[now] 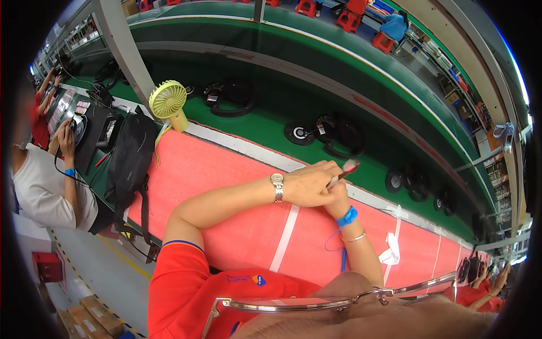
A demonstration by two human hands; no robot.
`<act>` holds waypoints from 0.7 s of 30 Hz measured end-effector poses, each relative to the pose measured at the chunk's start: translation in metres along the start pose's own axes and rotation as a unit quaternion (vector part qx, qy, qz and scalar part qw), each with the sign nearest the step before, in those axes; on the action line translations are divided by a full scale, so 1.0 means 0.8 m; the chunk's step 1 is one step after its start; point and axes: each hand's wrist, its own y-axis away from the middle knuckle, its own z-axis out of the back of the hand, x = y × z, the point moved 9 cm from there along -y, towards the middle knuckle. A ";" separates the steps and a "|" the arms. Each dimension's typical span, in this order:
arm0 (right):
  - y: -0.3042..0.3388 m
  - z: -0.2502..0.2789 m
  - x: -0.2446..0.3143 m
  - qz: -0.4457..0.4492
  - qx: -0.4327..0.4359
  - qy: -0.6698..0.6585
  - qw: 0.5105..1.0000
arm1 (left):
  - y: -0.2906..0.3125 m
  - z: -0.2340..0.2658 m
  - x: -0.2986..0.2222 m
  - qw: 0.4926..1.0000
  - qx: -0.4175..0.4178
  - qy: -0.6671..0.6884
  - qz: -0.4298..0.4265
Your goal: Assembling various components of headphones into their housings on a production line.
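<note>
The left hand (308, 184), fingers curled, meets the right hand (339, 201), fingers partly hidden, at a slim red-and-white-tipped tool (350, 166); which hand grips it cannot be told. It is near the flat pink surface's (240, 240) far edge.

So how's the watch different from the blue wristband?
Colour: the watch is silvery, while the blue wristband is bright blue.
Face: the watch has a round dial; the blue wristband shows none.
Place: the watch sits by the person's left hand, the blue wristband by the right hand.
Both are worn around a bare wrist.
</note>
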 end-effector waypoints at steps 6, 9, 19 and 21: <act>0.003 -0.022 0.037 -0.039 0.030 -0.205 0.978 | 0.006 -0.003 0.011 0.992 -0.043 0.097 0.068; 0.006 -0.039 0.035 -0.050 0.103 -0.170 0.979 | 0.008 -0.039 0.002 0.989 0.076 0.110 0.060; 0.010 -0.061 0.039 -0.160 0.179 -0.168 0.956 | 0.000 -0.034 0.062 0.984 -0.014 0.099 0.148; 0.003 -0.061 0.039 -0.176 0.163 -0.192 0.952 | 0.001 -0.029 0.065 0.985 -0.030 0.092 0.143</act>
